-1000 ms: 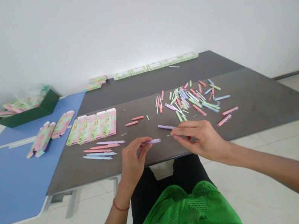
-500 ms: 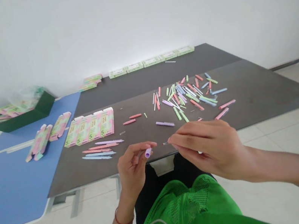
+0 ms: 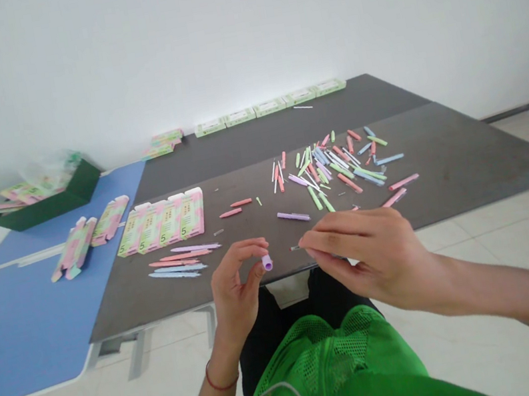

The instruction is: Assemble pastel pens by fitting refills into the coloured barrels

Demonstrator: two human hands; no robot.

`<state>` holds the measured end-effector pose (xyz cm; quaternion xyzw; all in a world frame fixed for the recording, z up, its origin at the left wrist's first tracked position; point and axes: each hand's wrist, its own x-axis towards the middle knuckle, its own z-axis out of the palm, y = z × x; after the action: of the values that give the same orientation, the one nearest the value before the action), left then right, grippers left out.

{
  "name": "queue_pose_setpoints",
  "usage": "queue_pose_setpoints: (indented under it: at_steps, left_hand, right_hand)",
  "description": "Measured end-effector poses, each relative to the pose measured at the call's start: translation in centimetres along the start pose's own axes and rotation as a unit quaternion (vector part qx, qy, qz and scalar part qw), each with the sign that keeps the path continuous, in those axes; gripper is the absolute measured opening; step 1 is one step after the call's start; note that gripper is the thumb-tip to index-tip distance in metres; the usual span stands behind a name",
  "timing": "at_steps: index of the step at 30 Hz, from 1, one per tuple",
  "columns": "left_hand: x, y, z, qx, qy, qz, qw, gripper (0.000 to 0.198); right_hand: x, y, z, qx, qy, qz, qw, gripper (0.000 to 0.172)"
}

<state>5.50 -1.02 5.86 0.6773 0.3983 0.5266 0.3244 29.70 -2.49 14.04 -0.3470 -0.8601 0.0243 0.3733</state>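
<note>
While the left hand [image 3: 236, 294] pinches a short lilac plastic pen barrel [image 3: 267, 263] between thumb and fingertips, the right hand [image 3: 369, 261] grips a thin dark-tipped refill [image 3: 294, 248], only its tip showing beyond the fingers; the hands are apart, with a narrow gap between barrel and tip, both held just over the near edge of the bench; the barrel now stands almost end-on, where a moment ago it lay nearly level, and the right hand has closed in towards it; just ahead, a longer lilac plastic pen [image 3: 293, 217] lies on the dark grey bench [image 3: 449, 184]; beyond it spreads a loose heap of pink, green, blue and white pen parts [image 3: 331, 173]; to the left lie a few pink and blue pens [image 3: 178, 260] side by side, below a strip of flat pink-and-green cardboard boxes printed with a 5 [image 3: 161, 220]; farther left, more such boxes [image 3: 74, 249] rest on a blue table [image 3: 18, 334], near a dark green tray [image 3: 60, 204]; a row of pale green boxes [image 3: 269, 107] lines the bench's far edge.
</note>
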Motion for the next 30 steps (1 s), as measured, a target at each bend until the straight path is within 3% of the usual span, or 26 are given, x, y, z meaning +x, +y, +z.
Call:
queue_pose_setpoints:
  at_steps: [9,22,26,30]
  left_hand:
    - [0.0,-0.2,-0.2,0.065,0.007,0.027,0.997,0.011]
    - [0.4,2.2,-0.7,0.190,-0.009,0.097,0.977,0.017]
    - [0.5,2.7,-1.2,0.213,-0.019,0.110,0.971,0.018]
    - [0.6,2.9,-1.3,0.208,-0.047,0.113,0.970,0.018]
  right_hand:
    - [0.5,-0.4,1.2,-0.013,-0.033,-0.042,0.999,0.016]
    - [0.8,0.4,1.2,-0.040,-0.120,-0.004,0.992,0.023]
    - [1.0,1.4,1.7,0.112,-0.105,0.056,0.987,0.017]
    - [1.4,2.3,2.0,0.262,-0.128,0.171,0.941,0.012]
